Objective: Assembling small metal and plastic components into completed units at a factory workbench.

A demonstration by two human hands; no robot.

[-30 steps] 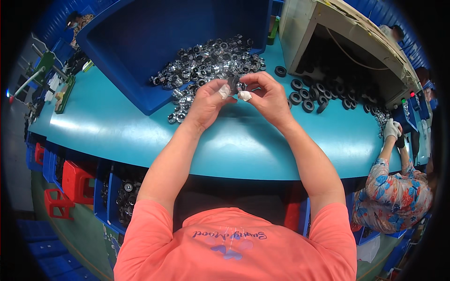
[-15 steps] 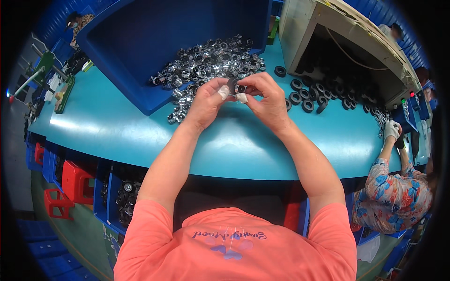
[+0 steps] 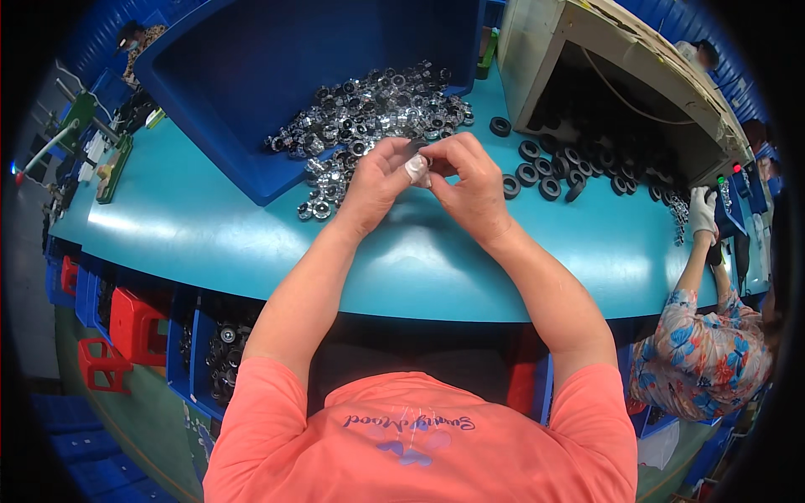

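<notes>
left hand [image 3: 377,172] and right hand [image 3: 470,172] pinch one small metal part [image 3: 418,168], probably rigid, light, slippery; grip closed at its rim.

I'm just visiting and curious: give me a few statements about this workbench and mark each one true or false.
1. Both hands, left hand and right hand, meet over the teal table. True.
2. The shiny metal parts lie in a red bin. False: they spill from a blue bin.
3. Black rings lie on the table to the right of the hands. True.
4. The hands are pressed flat on the table. False: they pinch a small part between the fingertips.
5. Another person's gloved hand shows at the right. True.
</notes>
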